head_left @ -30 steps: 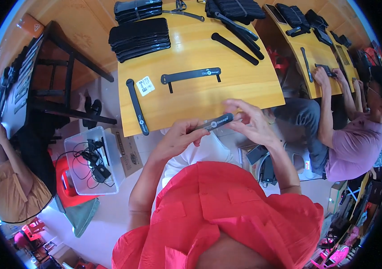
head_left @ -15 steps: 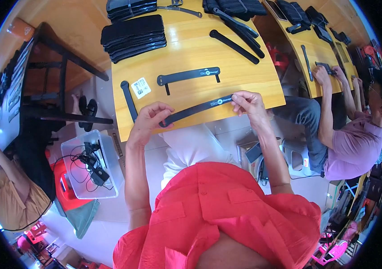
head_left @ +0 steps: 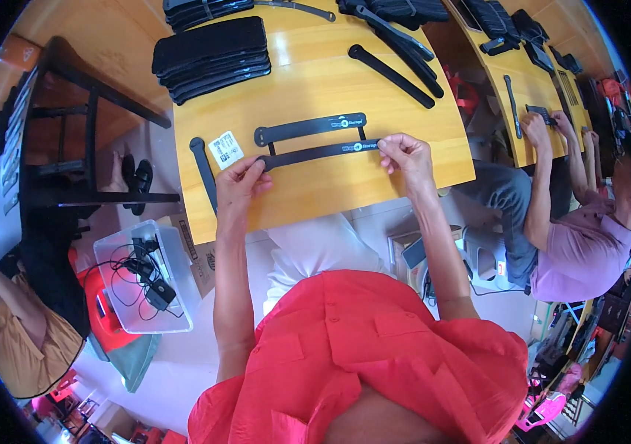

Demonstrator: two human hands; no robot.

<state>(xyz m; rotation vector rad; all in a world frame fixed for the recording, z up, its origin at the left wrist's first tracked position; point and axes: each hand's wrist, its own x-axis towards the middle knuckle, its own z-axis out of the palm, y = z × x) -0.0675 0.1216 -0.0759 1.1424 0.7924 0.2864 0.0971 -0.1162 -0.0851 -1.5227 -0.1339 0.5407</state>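
A black strap (head_left: 312, 153) with white print near one end is stretched nearly straight across the table. My left hand (head_left: 238, 181) pinches its left end, and my right hand (head_left: 409, 157) pinches the right, printed end. Just beyond it lies a second black printed strap (head_left: 297, 132), roughly parallel. Two short, narrow black strips (head_left: 362, 133) bridge the space between the two straps; how they are fastened I cannot tell. Beside my left hand are a white printed label (head_left: 226, 149) and another black strap (head_left: 202, 172) lying lengthwise.
A stack of flat black straps (head_left: 212, 55) stands at the far left of the yellow table (head_left: 315, 196). More loose straps (head_left: 392, 76) lie at far right. A clear bin with cables (head_left: 182, 314) sits on the floor. A co-worker's hands (head_left: 545, 126) work at the right-hand table.
Both hands have moved the strap away from me, up against the two short strips. It now lies straighter and more level. My view has shifted slightly.
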